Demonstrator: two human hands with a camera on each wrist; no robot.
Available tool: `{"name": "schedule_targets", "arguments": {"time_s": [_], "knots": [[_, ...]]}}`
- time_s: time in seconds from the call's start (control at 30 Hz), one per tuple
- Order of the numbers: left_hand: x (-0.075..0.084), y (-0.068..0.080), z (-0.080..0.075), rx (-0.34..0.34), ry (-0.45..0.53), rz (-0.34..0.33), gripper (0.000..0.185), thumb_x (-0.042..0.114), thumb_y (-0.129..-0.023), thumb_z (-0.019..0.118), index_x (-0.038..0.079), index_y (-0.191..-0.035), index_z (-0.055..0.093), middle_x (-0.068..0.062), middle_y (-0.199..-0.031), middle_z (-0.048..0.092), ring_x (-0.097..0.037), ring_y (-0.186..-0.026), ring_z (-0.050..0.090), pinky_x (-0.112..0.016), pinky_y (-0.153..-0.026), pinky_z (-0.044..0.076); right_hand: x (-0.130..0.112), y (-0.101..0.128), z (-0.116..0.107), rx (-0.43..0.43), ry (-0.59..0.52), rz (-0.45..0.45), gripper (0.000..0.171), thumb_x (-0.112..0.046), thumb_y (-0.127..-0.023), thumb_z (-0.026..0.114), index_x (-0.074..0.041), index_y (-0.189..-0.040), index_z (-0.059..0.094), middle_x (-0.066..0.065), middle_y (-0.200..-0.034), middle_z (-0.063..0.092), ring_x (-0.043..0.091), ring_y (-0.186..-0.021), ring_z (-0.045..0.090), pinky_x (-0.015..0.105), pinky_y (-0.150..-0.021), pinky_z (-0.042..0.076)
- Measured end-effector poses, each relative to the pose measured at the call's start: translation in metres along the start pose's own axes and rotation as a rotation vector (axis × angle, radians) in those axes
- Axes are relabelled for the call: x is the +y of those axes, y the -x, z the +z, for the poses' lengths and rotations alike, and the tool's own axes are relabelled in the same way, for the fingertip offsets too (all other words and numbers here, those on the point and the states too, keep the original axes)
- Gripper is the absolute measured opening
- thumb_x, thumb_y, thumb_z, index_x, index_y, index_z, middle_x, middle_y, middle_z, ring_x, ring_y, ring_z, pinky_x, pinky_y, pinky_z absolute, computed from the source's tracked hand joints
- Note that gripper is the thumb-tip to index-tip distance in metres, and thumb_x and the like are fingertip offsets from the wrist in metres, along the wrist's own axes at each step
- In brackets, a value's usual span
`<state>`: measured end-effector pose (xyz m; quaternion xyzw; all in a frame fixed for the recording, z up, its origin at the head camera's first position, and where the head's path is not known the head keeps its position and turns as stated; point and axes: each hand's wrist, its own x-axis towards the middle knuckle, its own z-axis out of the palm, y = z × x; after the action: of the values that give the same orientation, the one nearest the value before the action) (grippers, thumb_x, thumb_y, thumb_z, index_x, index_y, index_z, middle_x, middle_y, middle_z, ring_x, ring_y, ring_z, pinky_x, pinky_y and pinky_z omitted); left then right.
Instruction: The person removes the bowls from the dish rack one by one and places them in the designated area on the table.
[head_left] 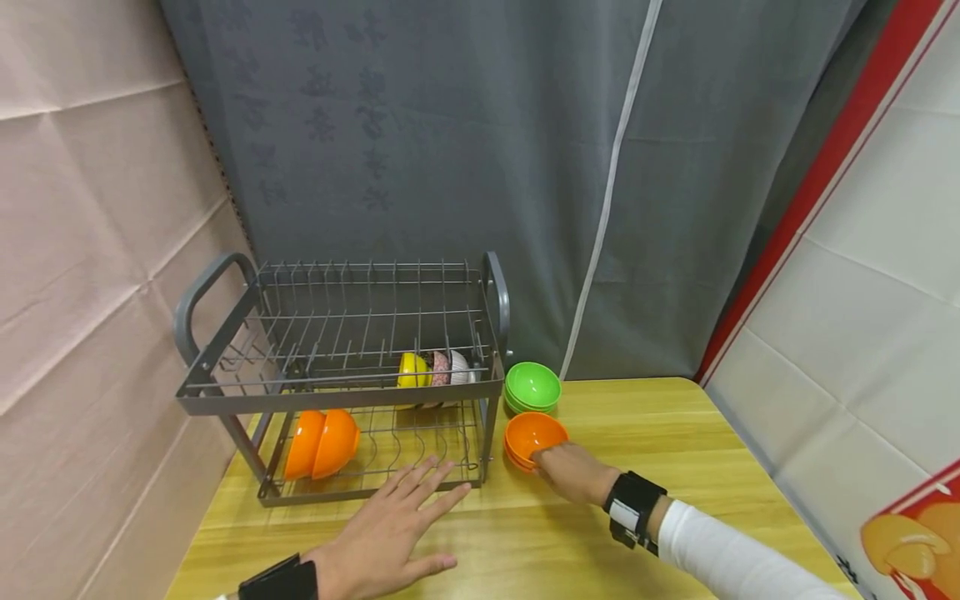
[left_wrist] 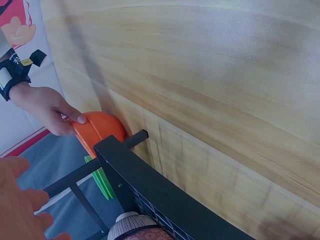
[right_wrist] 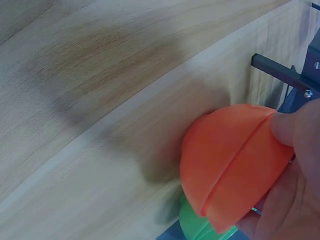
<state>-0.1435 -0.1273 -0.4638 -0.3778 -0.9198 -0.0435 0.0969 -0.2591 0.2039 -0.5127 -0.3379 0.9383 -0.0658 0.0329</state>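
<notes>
My right hand (head_left: 573, 472) pinches the rim of the top orange bowl (head_left: 537, 431), which sits nested in another orange bowl on the table. The right wrist view shows the thumb on the bowl's outer side (right_wrist: 235, 160), with the other fingers at its inside. Just behind stand stacked green bowls (head_left: 533, 385). With fingers spread and straight, my left hand (head_left: 393, 533) hovers before the dish rack (head_left: 341, 403) and holds nothing. Two more orange bowls (head_left: 335, 443) stand on edge at the left of the rack's lower tier.
Yellow (head_left: 413, 371), pink-patterned (head_left: 440, 368) and white bowls (head_left: 459, 367) stand on edge toward the right of the rack's lower tier. The rack's upper tier has wire dividers and side handles (head_left: 497, 304). A grey curtain (head_left: 420, 150) hangs behind the wooden table (head_left: 637, 433).
</notes>
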Motion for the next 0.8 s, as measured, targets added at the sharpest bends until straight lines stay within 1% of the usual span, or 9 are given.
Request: {"name": "schedule_targets", "arguments": {"time_s": [0.23,0.37,0.5,0.57,0.63,0.67,0.73,0.8], "knots": [[-0.0004,0.0004,-0.0001,-0.004,0.006,-0.004,0.074,0.074,-0.098,0.031,0.033,-0.159,0.032,-0.007,-0.169,0.026,-0.031,-0.153,0.032,-0.055,-0.116,0.041,0.0008,0.0004,0.0030,-0.058,0.031,0.030,0.012,-0.019,-0.097,0.066,-0.013,-0.087,0.065,-0.008,-0.068,0.052,0.007,-0.058,0.046,0.027,-0.057,0.041],[-0.0010,0.0014,0.0004,-0.002,0.018,-0.002,0.074,0.074,-0.098,0.032,0.032,-0.158,0.034,-0.008,-0.169,0.026,-0.032,-0.152,0.034,-0.056,-0.115,0.042,0.0000,0.0000,0.0029,-0.057,0.035,0.023,0.013,-0.020,-0.097,0.066,-0.013,-0.086,0.064,-0.007,-0.068,0.052,0.008,-0.058,0.046,0.027,-0.057,0.042],[-0.0014,0.0027,0.0007,0.003,0.029,0.003,0.073,0.073,-0.098,0.033,0.031,-0.158,0.035,-0.008,-0.169,0.026,-0.032,-0.152,0.035,-0.057,-0.113,0.043,-0.0004,-0.0001,0.0029,-0.054,0.032,0.013,0.016,-0.026,-0.096,0.069,-0.013,-0.087,0.065,-0.007,-0.070,0.055,0.007,-0.059,0.048,0.029,-0.058,0.044],[-0.0015,0.0030,0.0009,0.004,0.028,0.004,0.073,0.073,-0.098,0.032,0.031,-0.158,0.035,-0.009,-0.169,0.026,-0.032,-0.152,0.035,-0.056,-0.113,0.043,-0.0007,0.0002,0.0028,-0.058,0.036,0.007,0.018,-0.030,-0.095,0.070,-0.013,-0.088,0.066,-0.007,-0.074,0.059,0.008,-0.062,0.053,0.033,-0.066,0.050],[-0.0018,0.0033,0.0009,0.002,0.028,0.003,0.073,0.073,-0.098,0.033,0.031,-0.158,0.035,-0.009,-0.168,0.026,-0.032,-0.152,0.035,-0.056,-0.113,0.043,-0.0010,0.0005,0.0021,-0.065,0.048,0.002,0.020,-0.033,-0.094,0.071,-0.014,-0.089,0.066,-0.007,-0.077,0.063,0.011,-0.068,0.060,0.041,-0.080,0.055],[-0.0019,0.0034,0.0010,0.001,0.028,0.002,0.073,0.073,-0.098,0.033,0.031,-0.158,0.035,-0.009,-0.168,0.026,-0.032,-0.152,0.035,-0.056,-0.113,0.043,-0.0010,0.0005,0.0020,-0.068,0.055,-0.002,0.021,-0.033,-0.094,0.071,-0.014,-0.089,0.066,-0.006,-0.080,0.065,0.013,-0.072,0.064,0.047,-0.088,0.055],[-0.0020,0.0035,0.0010,-0.001,0.030,0.002,0.073,0.073,-0.098,0.033,0.031,-0.158,0.035,-0.009,-0.168,0.026,-0.032,-0.151,0.036,-0.056,-0.113,0.043,-0.0009,0.0009,0.0016,-0.072,0.066,-0.009,0.021,-0.034,-0.094,0.070,-0.014,-0.091,0.067,-0.003,-0.087,0.070,0.018,-0.083,0.069,0.057,-0.101,0.050],[-0.0022,0.0036,0.0011,0.000,0.027,0.003,0.073,0.073,-0.098,0.033,0.030,-0.158,0.036,-0.009,-0.168,0.027,-0.032,-0.151,0.036,-0.056,-0.113,0.043,-0.0001,0.0013,0.0018,-0.082,0.080,-0.008,0.023,-0.036,-0.095,0.069,-0.013,-0.097,0.069,0.002,-0.098,0.074,0.022,-0.095,0.071,0.061,-0.108,0.045]]}}
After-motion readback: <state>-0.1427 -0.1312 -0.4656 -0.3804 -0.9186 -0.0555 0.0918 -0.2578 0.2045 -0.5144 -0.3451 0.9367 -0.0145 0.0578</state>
